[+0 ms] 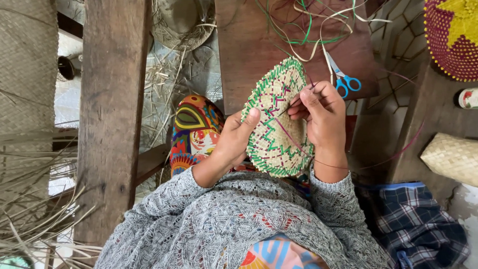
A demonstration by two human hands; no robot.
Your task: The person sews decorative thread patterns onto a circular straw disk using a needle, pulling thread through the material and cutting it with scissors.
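A round woven straw disc with green edging and green and maroon zigzag stitching stands tilted between my hands. My left hand grips its left edge, thumb pressed on the face. My right hand pinches a thin needle with a maroon strand against the disc's upper right face. The strand trails down across the disc and loops off to the right. Grey knitted sleeves cover both my forearms.
Blue-handled scissors lie on a brown board among loose green and pale strands. A maroon and yellow woven piece sits top right, a plain woven basket at right, plaid cloth below. A wooden beam runs at left beside dry straw.
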